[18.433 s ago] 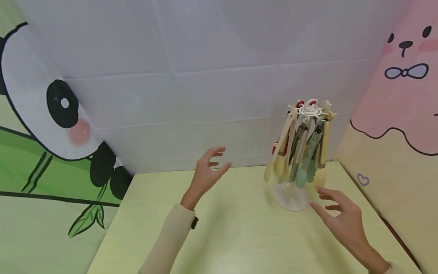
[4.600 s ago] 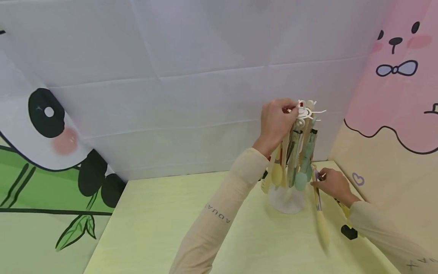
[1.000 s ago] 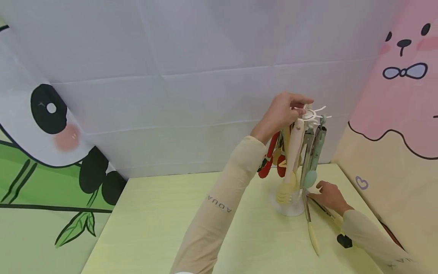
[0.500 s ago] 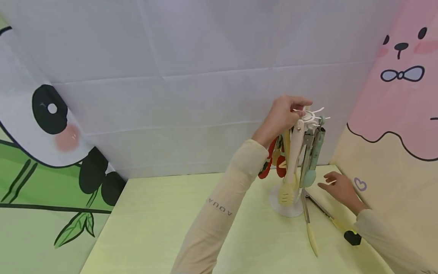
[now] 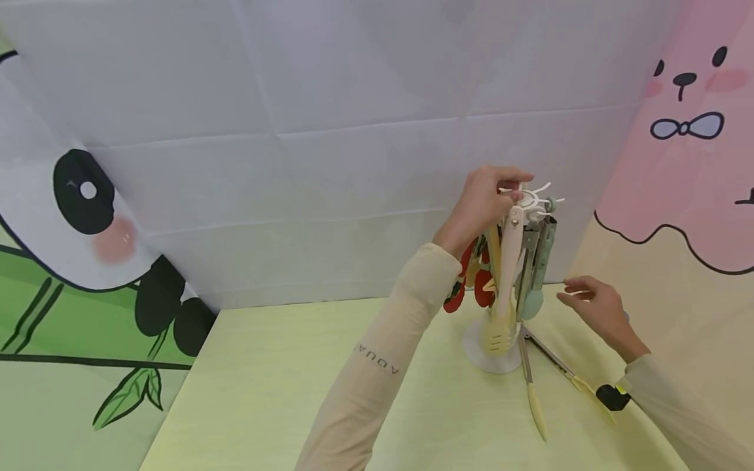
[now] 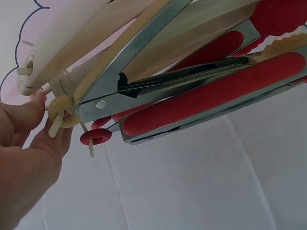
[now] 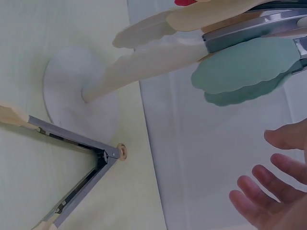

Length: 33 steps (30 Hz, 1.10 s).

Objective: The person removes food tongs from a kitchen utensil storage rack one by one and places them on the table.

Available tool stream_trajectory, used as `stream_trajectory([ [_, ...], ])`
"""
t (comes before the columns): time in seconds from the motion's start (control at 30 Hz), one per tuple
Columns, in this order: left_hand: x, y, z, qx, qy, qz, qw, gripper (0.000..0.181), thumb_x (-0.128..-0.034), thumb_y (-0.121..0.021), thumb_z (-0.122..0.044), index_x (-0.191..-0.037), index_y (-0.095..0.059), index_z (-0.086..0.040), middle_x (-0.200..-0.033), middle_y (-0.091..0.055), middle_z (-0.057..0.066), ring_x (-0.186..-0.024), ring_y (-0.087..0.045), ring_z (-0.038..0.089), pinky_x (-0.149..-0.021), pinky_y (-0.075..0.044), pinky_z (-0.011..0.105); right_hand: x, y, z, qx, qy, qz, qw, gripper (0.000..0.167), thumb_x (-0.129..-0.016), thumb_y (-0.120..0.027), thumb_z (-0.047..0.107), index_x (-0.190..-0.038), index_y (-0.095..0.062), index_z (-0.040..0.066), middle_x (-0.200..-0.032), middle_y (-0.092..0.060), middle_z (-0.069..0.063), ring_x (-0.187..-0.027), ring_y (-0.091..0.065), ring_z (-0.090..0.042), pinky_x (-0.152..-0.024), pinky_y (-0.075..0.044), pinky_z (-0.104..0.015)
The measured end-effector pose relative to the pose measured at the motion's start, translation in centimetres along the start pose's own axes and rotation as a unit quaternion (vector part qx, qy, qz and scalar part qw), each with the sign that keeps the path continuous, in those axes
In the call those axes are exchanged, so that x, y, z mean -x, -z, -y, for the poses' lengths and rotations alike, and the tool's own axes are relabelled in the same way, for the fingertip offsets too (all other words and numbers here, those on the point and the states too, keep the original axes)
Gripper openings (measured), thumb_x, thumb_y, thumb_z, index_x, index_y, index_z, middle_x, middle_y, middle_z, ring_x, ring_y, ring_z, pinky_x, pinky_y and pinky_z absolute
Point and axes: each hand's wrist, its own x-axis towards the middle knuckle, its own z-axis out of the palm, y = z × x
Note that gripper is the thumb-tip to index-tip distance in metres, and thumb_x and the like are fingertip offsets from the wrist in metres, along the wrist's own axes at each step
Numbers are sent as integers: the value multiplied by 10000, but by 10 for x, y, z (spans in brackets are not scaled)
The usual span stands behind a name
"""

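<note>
A white carousel utensil rack point(image 5: 533, 198) stands at the table's right rear, hung with several tongs and utensils. My left hand point(image 5: 485, 199) pinches the top of it; in the left wrist view the fingertips sit by the hooks, partly behind a beige ring. Pale yellow tongs point(image 5: 533, 392) lie spread in a V on the table beside the round base point(image 5: 477, 347). My right hand point(image 5: 597, 311) hovers right of the rack, fingers loosely bent, holding nothing. Closest to it hang green-tipped tongs point(image 7: 244, 64). Red-handled tongs point(image 6: 216, 91) hang on the left side.
The pale yellow table point(image 5: 294, 379) reaches a white cloth backdrop point(image 5: 353, 170) close behind the rack. To the right rises a printed panel with a pink figure point(image 5: 695, 183); to the left is a green and white one point(image 5: 135, 340). A black device point(image 5: 612, 397) sits by the right cuff.
The yellow tongs, in my right hand 4.6 seconds ago, now lie on the table. The right hand has withdrawn up and right from them. Since then the rack has turned under my left hand.
</note>
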Motion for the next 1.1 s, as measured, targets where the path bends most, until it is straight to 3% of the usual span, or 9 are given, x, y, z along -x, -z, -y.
stream_trajectory([
  [0.13,1,0,0,-33,-6,-34,10000,313,-874,-635,11,-1153,-697,-116,-1101,-675,21,-930,-607,31,-668,-471,119,-3,5,8,-255,120,21,9996,346,-926,-614,223,-1180,-582,-11,-1083,-606,-211,-828,-492,105,-640,-459,-155],
  [0.3,2,0,0,-115,46,-98,9999,319,-877,-630,10,-1157,-696,-127,-1089,-678,-9,-913,-609,27,-645,-469,130,-8,8,24,-771,399,-20,9962,323,-939,-591,174,-1182,-567,-37,-1081,-601,-166,-847,-557,60,-667,-484,-148],
  [0.53,4,-2,-2,-245,159,-254,9993,324,-879,-629,-1,-1152,-702,-159,-1056,-673,-28,-934,-599,33,-652,-467,125,-14,13,48,-1383,665,-170,9880,307,-957,-557,141,-1174,-561,-76,-1022,-598,109,-851,-600,21,-711,-487,-132],
  [0.63,5,-4,-3,-394,171,-277,9987,324,-888,-625,-18,-1159,-700,-179,-1054,-664,-35,-960,-589,35,-638,-461,128,-16,14,56,-1894,889,-224,9776,292,-958,-536,74,-1185,-536,-110,-1062,-619,58,-898,-616,-6,-735,-490,-141],
  [0.8,5,-5,-4,-467,202,-270,9983,334,-888,-624,-18,-1164,-697,-192,-1016,-657,-41,-977,-586,33,-601,-449,139,-20,15,65,-3105,1220,-151,9426,312,-928,-534,-38,-1212,-487,-158,-1114,-626,-25,-965,-624,-73,-791,-484,-153],
  [1.0,7,-5,-4,-536,134,-279,9981,338,-891,-615,-11,-1168,-694,-188,-943,-640,-51,-970,-584,34,-582,-429,147,-21,17,73,-3313,1320,-41,9342,339,-920,-534,-51,-1257,-506,-79,-1162,-595,-13,-1026,-593,-100,-837,-460,-148],
  [1.1,7,-4,-5,-571,114,-280,9979,335,-892,-615,-12,-1166,-695,-188,-930,-635,-53,-956,-579,30,-580,-421,147,-22,16,77,-3587,1336,88,9238,364,-909,-533,-72,-1271,-509,-53,-1172,-593,-19,-1044,-591,-108,-846,-459,-160],
])
